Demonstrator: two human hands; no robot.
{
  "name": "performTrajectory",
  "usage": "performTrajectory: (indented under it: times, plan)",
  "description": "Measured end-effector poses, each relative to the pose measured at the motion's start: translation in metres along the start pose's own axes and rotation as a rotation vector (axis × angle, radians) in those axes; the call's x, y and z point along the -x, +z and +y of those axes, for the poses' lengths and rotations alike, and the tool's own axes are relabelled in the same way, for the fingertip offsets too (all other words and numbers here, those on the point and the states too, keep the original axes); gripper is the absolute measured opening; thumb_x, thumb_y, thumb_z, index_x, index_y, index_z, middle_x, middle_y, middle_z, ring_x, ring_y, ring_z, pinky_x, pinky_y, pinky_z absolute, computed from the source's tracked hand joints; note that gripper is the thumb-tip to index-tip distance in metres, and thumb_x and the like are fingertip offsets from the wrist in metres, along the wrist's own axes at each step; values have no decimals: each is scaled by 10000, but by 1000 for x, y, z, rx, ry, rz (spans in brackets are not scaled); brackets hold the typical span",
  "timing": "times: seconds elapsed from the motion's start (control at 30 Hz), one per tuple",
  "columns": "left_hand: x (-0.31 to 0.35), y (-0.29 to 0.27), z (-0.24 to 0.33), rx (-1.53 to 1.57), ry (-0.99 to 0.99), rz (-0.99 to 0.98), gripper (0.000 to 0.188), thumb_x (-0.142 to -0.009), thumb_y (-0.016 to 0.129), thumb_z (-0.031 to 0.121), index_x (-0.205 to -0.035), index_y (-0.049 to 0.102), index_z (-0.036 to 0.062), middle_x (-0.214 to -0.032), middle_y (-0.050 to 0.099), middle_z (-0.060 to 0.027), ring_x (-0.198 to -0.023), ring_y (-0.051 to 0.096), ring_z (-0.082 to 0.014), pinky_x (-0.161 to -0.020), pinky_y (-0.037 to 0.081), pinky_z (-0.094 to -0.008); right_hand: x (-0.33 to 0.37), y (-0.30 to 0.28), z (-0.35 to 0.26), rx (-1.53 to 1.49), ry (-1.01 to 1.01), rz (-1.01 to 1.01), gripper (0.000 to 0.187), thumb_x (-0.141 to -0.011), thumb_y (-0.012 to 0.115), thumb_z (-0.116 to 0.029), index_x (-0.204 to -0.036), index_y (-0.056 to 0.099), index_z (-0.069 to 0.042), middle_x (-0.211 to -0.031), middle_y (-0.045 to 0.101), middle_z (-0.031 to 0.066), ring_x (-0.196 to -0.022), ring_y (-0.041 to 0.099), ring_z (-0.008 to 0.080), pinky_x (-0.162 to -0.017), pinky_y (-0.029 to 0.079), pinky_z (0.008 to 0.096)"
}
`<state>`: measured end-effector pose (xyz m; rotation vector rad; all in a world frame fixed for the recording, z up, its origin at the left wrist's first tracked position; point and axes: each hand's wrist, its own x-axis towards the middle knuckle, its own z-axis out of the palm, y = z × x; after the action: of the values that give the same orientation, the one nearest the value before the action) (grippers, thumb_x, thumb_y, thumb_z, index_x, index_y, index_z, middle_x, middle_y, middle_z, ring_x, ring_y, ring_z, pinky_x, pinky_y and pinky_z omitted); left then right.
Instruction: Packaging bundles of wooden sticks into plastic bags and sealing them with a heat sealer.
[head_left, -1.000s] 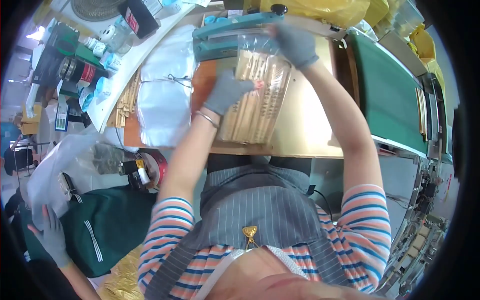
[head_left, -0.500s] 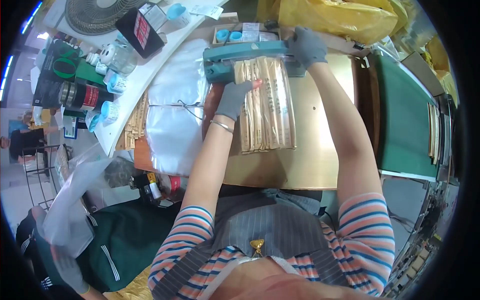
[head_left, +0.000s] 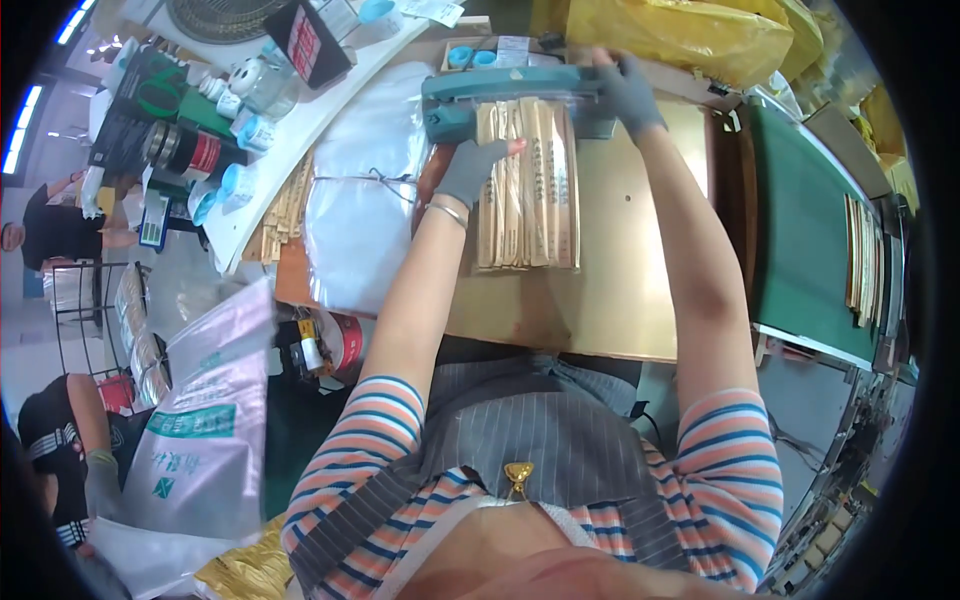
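My left hand (head_left: pixel 472 172), in a grey glove with a bare thumb tip, is closed on the left edge of a clear plastic bag of long paper sleeves (head_left: pixel 530 200), which look like wrapped chopsticks. The bag lies flat, its far end against a teal bag sealer (head_left: pixel 450 104) with a long arm. At the right end of that arm is my gloved right hand (head_left: pixel 632 98), its fingers curled about the arm's tip. Motion smears that spot a little. Whether the bag's far edge lies between the sealer's jaws is hidden by the arm.
Clear bags tied with string (head_left: pixel 365 200) lie left of the sealer. A white shelf (head_left: pixel 290 160) with jars, a flask and a phone stands beyond them. Yellow plastic (head_left: pixel 690 40) lies behind; a green surface (head_left: pixel 810 230) is at right. A co-worker's hand (head_left: pixel 100 485) holds a printed bag (head_left: pixel 205 410).
My left hand and the bag of sleeves appear slightly higher in view, nearer the sealer's arm. My right hand stays at the arm's end. The co-worker's plastic bag has swung round, showing its print.
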<state>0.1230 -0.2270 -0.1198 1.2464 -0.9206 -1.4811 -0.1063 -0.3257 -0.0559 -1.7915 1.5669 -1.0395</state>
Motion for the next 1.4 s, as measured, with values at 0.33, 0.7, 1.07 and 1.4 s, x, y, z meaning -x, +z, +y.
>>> performTrajectory:
  times: [0.33,0.7,1.07,1.4]
  plan:
    - [107,-63,-9,-1001,231,306,469,-737,695,353,-1033,545,21,-836,633,-195,-790,612,-350,-750,469,-423,283,0,41,97,-259,-86,560,-883,534,-351,-1290,431,21,-1253,471,233,-1135,467,383,-969,381,430]
    - [218,-188,-50,-1151,332,455,234,-820,557,319,-770,630,102,-778,639,-126,-799,618,-304,-724,467,-433,281,2,55,338,-750,146,556,-837,658,-162,-1303,357,-112,-1089,559,221,-967,559,416,-818,473,462]
    - [220,25,32,-296,686,245,231,-861,610,231,-825,613,3,-698,635,-54,-634,586,-141,-634,479,-302,268,-7,-59,-758,50,-534,450,-932,522,-329,-1208,468,23,-1130,545,113,-1017,505,189,-910,383,309]
    - [281,55,64,316,440,121,253,-957,511,249,-902,594,16,-696,551,6,-629,538,-80,-587,460,-233,224,27,61,-786,89,-69,312,-845,613,-66,-1136,556,32,-861,639,96,-775,584,196,-750,486,310]
